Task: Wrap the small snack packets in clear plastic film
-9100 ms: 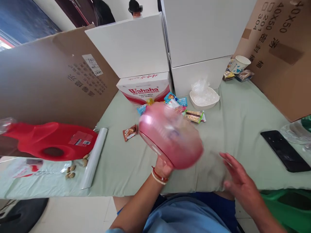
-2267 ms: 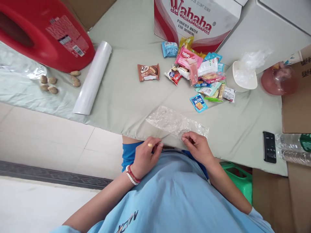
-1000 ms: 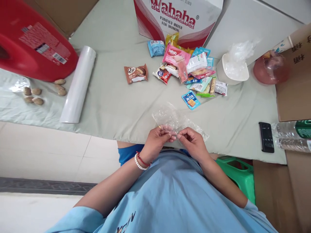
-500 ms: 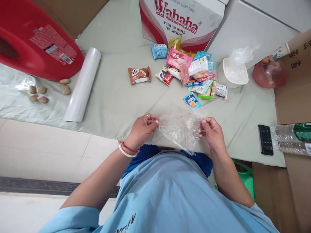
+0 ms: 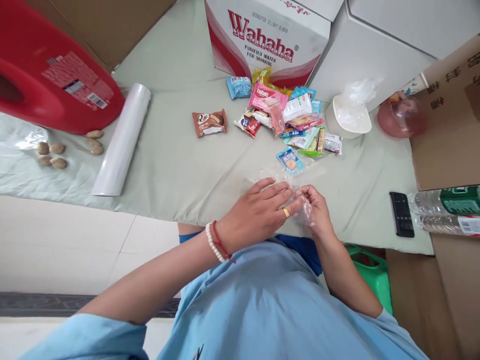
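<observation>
A clear plastic bag (image 5: 305,212) lies bunched at the table's front edge, partly hidden by my hands. My right hand (image 5: 315,207) is closed on the crumpled bag, fingers pinched together. Across the bag stretches my left hand (image 5: 262,207), palm down with its fingers spread and its thumb beside my right fingertips. Just beyond my fingers rests a small blue snack packet (image 5: 290,160). Farther back is a heap of wrapped snacks (image 5: 279,107) in pink, white, green and yellow. A brown wafer packet (image 5: 210,123) sits apart on the left.
A white plastic film roll (image 5: 122,140), several nuts (image 5: 51,154) and a red jug (image 5: 56,75) are at left. Behind stands a Wahaha carton (image 5: 266,42). On the right are a white cup (image 5: 348,117), a reddish container (image 5: 401,117), a black phone (image 5: 402,214) and bottles (image 5: 446,210).
My left hand has let go of the bag's left side and moved right, opening flat over it. The bag, earlier stretched between both hands, is now bunched at my right hand.
</observation>
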Demonstrator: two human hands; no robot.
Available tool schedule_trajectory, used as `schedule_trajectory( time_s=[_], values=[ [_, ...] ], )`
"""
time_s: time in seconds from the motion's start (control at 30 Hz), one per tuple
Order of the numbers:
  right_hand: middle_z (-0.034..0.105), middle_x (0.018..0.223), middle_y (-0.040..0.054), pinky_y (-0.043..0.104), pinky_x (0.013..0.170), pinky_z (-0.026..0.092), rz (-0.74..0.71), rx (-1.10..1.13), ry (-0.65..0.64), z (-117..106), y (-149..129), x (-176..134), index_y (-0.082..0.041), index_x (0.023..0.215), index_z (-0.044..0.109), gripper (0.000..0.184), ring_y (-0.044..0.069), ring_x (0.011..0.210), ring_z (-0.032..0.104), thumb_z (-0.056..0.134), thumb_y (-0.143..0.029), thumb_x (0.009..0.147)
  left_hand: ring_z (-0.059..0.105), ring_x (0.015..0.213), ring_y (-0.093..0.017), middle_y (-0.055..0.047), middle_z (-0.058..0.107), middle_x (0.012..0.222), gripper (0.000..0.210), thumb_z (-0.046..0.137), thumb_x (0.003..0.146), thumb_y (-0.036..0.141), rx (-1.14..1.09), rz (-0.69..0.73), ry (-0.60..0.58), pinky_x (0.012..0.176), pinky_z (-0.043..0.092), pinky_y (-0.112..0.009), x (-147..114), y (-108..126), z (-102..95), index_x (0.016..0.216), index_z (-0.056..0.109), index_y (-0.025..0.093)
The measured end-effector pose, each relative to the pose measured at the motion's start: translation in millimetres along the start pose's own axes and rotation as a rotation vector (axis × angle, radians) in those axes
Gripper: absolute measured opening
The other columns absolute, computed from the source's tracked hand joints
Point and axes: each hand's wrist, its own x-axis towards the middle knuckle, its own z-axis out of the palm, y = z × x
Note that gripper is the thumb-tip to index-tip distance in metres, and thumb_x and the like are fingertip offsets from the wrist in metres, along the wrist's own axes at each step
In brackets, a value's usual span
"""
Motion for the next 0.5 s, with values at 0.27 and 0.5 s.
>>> schedule_trajectory(
  time_s=[0.27, 0.5],
  values=[
    [0.059, 0.068, -0.0053, 0.022, 0.041, 0.042, 0.008, 0.045, 0.036, -12, 4, -2, -0.024, 0.087, 0.057, 0.045, 0.011, 0.051, 0.054, 0.083, -0.058, 0.075, 0.059, 0.08, -0.028, -0.005, 0.054, 0.056, 0.046, 0.057, 0.095, 0.048, 0.036, -0.134, -0.019, 0.121, 0.021, -0.064, 23, -42, -7.6, 0.055, 0.059, 0.024],
    [0.062, 0.07, -0.0041, 0.021, 0.041, 0.041, 0.042, 0.037, 0.084, -32, 9, -1, -0.023, 0.084, 0.058, 0.045, 0.011, 0.053, 0.055, 0.085, -0.057, 0.073, 0.06, 0.129, -0.04, -0.017, 0.07, 0.125, 0.025, 0.069, 0.086, 0.028, 0.433, -0.188, -0.051, 0.123, 0.01, -0.079, 5, -63, -12.6, 0.11, 0.072, 0.021]
  ],
)
